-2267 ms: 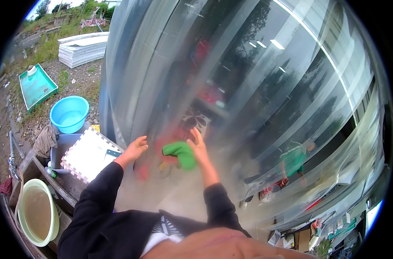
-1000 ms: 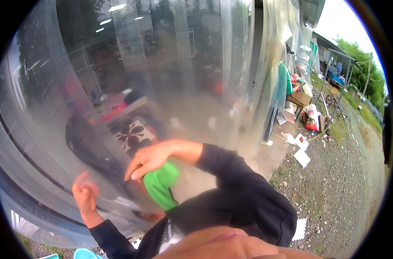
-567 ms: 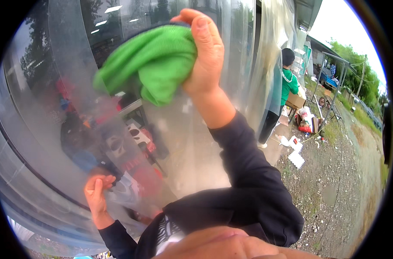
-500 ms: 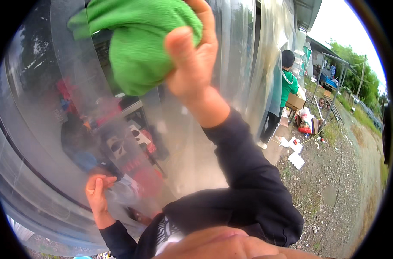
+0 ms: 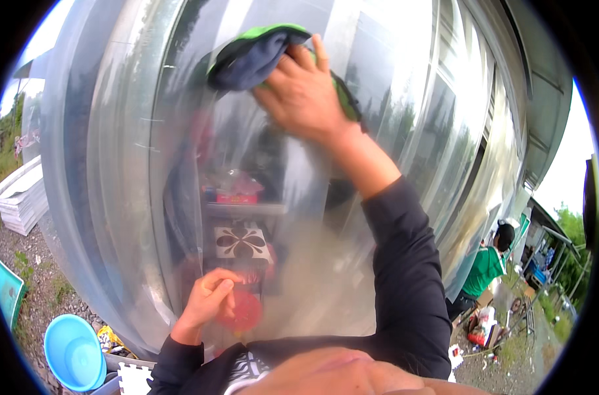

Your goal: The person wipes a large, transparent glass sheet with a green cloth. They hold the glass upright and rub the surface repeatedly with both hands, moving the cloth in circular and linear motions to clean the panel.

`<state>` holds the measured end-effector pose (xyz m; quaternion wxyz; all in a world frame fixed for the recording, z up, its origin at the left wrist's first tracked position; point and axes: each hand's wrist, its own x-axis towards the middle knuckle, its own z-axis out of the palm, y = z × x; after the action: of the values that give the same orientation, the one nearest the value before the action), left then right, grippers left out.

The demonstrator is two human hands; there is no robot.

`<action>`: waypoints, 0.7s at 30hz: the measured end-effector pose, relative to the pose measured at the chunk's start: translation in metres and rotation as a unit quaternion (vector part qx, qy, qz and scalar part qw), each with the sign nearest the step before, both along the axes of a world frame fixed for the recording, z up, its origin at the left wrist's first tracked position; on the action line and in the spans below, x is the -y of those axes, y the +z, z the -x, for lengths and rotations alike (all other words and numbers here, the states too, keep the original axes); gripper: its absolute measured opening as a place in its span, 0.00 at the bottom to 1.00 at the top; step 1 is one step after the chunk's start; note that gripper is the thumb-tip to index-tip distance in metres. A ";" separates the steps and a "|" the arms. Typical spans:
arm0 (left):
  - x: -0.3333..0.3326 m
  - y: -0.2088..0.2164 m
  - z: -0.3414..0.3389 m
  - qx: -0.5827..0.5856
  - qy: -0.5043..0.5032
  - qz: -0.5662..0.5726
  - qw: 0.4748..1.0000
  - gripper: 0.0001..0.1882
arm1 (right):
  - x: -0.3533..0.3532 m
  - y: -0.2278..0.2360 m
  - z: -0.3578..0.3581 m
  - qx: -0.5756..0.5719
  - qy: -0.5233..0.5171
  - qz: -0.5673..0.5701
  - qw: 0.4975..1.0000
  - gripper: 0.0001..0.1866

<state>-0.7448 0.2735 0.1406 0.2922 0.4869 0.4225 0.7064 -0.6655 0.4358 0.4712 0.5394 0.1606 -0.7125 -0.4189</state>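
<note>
Green cloth point(image 5: 250, 64) x1, gripped in right hand point(image 5: 306, 95) at plastic curtain point(image 5: 128, 197); left hand point(image 5: 207, 299) half-curled, grip unclear; 1 blue basin point(image 5: 74, 352).

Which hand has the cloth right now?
The right hand: it is raised high with the green and dark cloth, while the left hand is lower, with no cloth in it.

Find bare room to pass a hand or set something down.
Passing: before the curtain, between left hand and right hand. Setting down: mostly bare-looking gravel between stack, tray and tub. Crowded: right of the tub, around the foam mat.
</note>
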 end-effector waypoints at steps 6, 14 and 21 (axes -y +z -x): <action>0.011 -0.005 0.011 -0.018 -0.007 -0.003 1.000 0.09 | -0.037 0.187 0.036 -0.138 -0.109 0.089 0.980 0.23; 0.013 -0.004 0.010 -0.023 0.024 -0.013 0.999 0.09 | -0.014 0.147 0.059 -0.067 0.106 0.058 0.990 0.20; 0.011 -0.002 0.015 -0.052 0.044 0.037 0.997 0.08 | 0.023 0.045 0.035 0.129 0.052 -0.060 0.988 0.18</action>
<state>-0.7602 0.2623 0.1387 0.2562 0.4928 0.4844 0.6759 -0.7005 0.4128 0.5161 0.4532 0.2818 -0.7408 -0.4080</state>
